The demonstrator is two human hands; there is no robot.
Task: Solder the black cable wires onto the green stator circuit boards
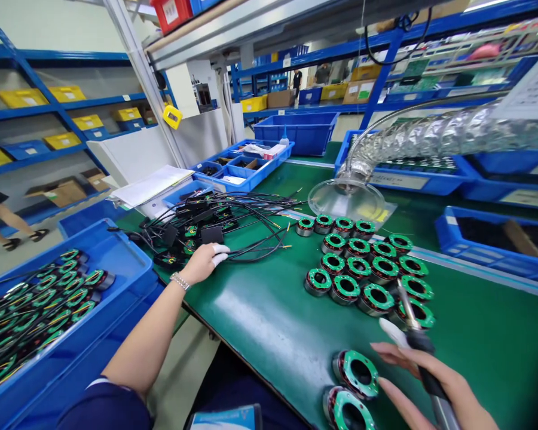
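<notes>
My left hand (pixel 205 263), with white finger covers, is closed at the near edge of a heap of black cables (pixel 246 245) with bare wire ends. Its fingers seem to pinch one cable, partly hidden by the hand. My right hand (pixel 430 376) holds a soldering iron (pixel 425 352), its metal tip pointing up and away over the grouped motor stators (pixel 376 298) topped with green ring boards. The fingers of that hand reach toward a nearer stator (pixel 358 374), and another stator (pixel 347 412) sits beside it at the table's front edge.
A blue bin (pixel 130 251) of wired stators stands at left. Behind the stators, a clear fume hood (pixel 347 200) hangs from a silver duct (pixel 430 140). A divided blue tray (pixel 251 179) lies beyond the cables, and another blue bin (pixel 452 230) is at right.
</notes>
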